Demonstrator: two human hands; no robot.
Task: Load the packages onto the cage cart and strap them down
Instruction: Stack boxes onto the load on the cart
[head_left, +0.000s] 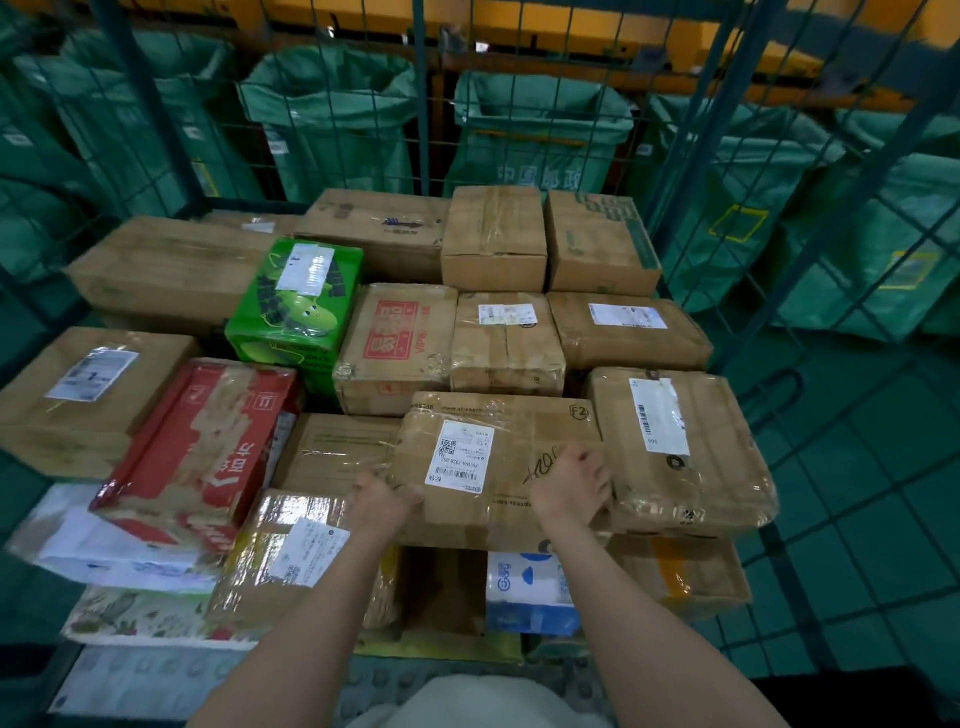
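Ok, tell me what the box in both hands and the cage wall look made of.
Held box: brown cardboard, apparently, matte, under glossy clear tape that wrinkles and glints. Cage wall: probably steel wire, painted green, a thin rigid grid.

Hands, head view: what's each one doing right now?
Left hand: grips the near left corner of the taped box.
Right hand: fingers curled on the same box's right edge, gripping it.

Dim greenish light (edges warped, blurred)
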